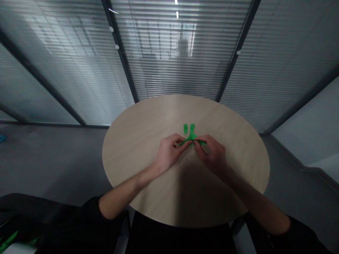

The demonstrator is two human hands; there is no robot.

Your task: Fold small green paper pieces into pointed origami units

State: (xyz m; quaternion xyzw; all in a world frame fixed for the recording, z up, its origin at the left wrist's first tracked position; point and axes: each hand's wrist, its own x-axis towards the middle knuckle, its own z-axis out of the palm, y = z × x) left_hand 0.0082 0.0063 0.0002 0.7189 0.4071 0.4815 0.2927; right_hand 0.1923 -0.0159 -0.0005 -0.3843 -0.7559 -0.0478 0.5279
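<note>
My left hand (pixel 172 148) and my right hand (pixel 212 153) meet over the round wooden table (pixel 137 141). Between them is a thin, bright green piece (pixel 191 137), perhaps paper or cloth, and my fingertips pinch it from both sides along its near edge. A narrow part of it reaches away from me. Just left of that part, a small green scrap-like piece (pixel 185 129) shows on the table, and whether the two are joined I cannot tell. My fingers hide the near side of the green piece.
Behind the table stands a glass wall with blinds (pixel 169 77) and dark frames. Green leaf-like shapes (pixel 10 240) and something white (pixel 19 248) show at the lower left. A small blue thing (pixel 2 138) lies on the floor at far left.
</note>
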